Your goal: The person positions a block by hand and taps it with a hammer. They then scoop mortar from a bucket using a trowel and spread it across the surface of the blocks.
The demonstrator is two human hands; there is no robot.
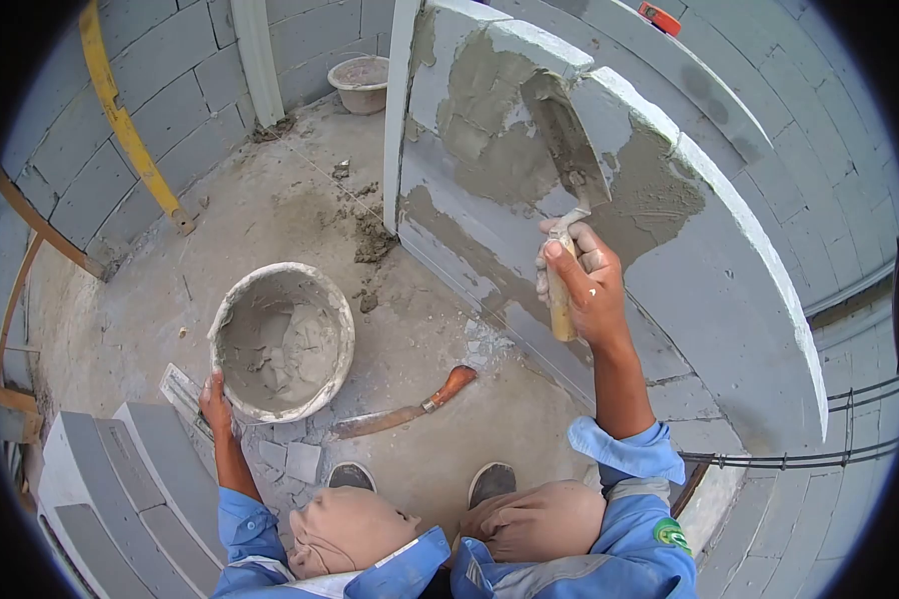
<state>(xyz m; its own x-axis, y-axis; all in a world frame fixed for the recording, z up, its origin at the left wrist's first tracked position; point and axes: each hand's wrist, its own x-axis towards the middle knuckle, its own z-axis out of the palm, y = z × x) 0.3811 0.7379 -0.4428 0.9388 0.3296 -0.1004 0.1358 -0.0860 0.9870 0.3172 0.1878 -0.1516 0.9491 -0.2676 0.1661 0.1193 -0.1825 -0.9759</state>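
Note:
My right hand (581, 275) is wrapped round the wooden handle of a trowel (569, 140). The trowel's long metal blade lies against or just over the block wall (709, 280), on a face patchily coated with wet grey mortar (484, 100). Lower left, my left hand (215, 401) grips the rim of a round bucket (343, 309) standing tilted towards me. Inside the bucket is a heap of mortar (305, 344). Beside that hand lies a flat, pale metal tool (182, 391), partly covered.
A wooden-handled blade (400, 414) lies on the floor before my shoes. Stacked grey blocks (120, 469) stand at the left. A yellow level (120, 110) leans on the back wall. Another tub (360, 80) sits behind. Mortar crumbs (372, 240) dot the floor; cables (819, 457) run at right.

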